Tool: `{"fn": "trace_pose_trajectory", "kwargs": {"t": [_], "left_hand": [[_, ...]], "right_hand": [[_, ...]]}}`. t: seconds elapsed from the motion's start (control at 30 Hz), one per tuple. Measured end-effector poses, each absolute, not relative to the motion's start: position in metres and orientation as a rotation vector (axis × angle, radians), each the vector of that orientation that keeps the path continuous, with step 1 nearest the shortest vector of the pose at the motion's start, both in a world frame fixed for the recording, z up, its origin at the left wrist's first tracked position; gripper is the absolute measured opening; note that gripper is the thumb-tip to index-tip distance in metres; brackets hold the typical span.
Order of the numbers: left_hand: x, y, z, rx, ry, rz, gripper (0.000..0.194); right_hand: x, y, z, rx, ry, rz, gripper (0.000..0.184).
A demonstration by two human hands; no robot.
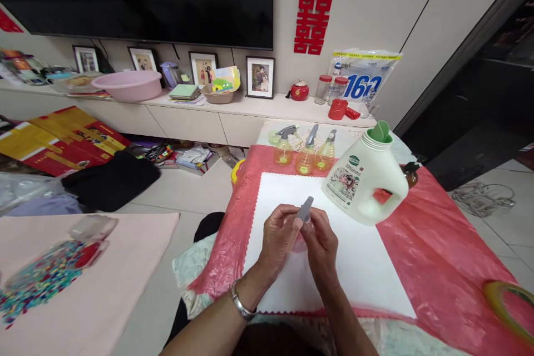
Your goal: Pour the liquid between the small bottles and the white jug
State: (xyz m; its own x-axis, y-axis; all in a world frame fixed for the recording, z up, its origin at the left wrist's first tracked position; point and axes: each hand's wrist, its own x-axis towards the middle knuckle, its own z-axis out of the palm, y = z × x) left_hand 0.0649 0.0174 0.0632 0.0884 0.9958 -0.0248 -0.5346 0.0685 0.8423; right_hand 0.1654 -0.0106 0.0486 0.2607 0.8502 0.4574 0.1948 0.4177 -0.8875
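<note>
Both my hands meet over a white mat [367, 267] on a red plastic cloth [438, 267]. My left hand [278, 236] and my right hand [320, 242] are wrapped round a small clear pinkish spray bottle [301, 236], whose grey spray head [306, 209] sticks up between my fingertips. Most of the bottle is hidden by my fingers. A big white detergent jug [367, 181] with an open mouth and green cap stands just right of my hands. Three small orange spray bottles [306, 156] stand in a row behind the mat.
A roll of tape [507, 303] lies at the table's right edge. To the left, a pink surface holds a clear box of coloured beads [54, 267]. A low cabinet behind carries photo frames, a pink basin [127, 84], jars and a bag. Clutter lies on the floor.
</note>
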Motion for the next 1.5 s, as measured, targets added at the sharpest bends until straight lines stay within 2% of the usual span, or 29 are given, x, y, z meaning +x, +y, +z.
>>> {"fn": "trace_pose_trajectory", "kwargs": {"t": [0.27, 0.6, 0.87, 1.07, 1.17, 1.37, 1.5], "left_hand": [[0.064, 0.016, 0.065, 0.892, 0.751, 1.359, 0.017], [0.052, 0.018, 0.050, 1.112, 0.702, 1.310, 0.026], [0.055, 0.021, 0.049, 1.064, 0.695, 1.287, 0.017], [0.048, 0.024, 0.052, 1.057, 0.623, 1.197, 0.032], [0.043, 0.031, 0.055, 1.068, 0.610, 1.102, 0.029], [0.033, 0.044, 0.066, 1.284, 0.664, 1.037, 0.018], [0.029, 0.049, 0.076, 1.306, 0.632, 0.976, 0.021]], "right_hand": [[0.165, -0.013, 0.044, -1.072, -1.229, 0.548, 0.018], [0.159, -0.014, 0.040, -1.080, -1.187, 0.507, 0.017], [0.163, -0.014, 0.043, -1.073, -1.201, 0.556, 0.016], [0.161, -0.012, 0.039, -1.081, -1.172, 0.568, 0.015], [0.161, -0.012, 0.035, -1.071, -1.179, 0.567, 0.016], [0.171, -0.014, 0.023, -1.045, -1.289, 0.625, 0.026], [0.172, -0.013, 0.006, -1.045, -1.352, 0.655, 0.064]]}}
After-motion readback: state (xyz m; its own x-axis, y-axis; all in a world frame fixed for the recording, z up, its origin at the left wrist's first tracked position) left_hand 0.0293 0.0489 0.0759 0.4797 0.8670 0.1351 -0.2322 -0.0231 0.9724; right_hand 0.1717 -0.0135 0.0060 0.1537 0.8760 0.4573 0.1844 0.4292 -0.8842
